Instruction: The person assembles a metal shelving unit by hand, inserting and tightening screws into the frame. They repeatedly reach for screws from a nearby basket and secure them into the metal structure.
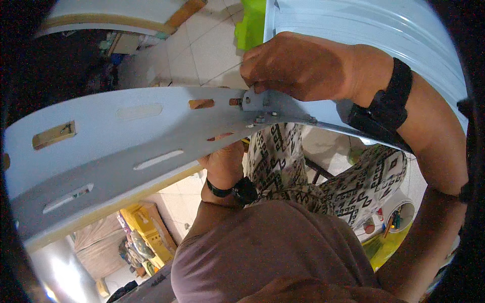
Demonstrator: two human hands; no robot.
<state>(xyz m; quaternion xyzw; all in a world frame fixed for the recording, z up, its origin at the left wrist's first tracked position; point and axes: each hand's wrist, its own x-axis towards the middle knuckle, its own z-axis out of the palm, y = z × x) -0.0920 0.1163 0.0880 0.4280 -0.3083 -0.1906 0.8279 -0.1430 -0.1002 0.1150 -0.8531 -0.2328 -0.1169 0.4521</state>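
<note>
A grey-white slotted metal angle bar [159,121] runs from the left edge to a corner in front of me. There it meets a second pale metal piece, with a small bracket [249,100] and bolts with a hex nut [260,119] at the joint. My right hand [299,68] lies over the corner, fingers curled down near the bracket; whatever is inside them is hidden. From below, my left hand [225,157] reaches up to the underside of the bar beside the joint. Its fingers are mostly hidden behind the metal. Black straps circle both wrists.
Pale corrugated metal sheet [360,22] curves across the upper right, beside a bright green object [252,24]. Behind the bar is tiled floor [204,49]. A yellow cardboard box [146,231] is at lower left. At lower right stands a white bucket [407,208] holding tools.
</note>
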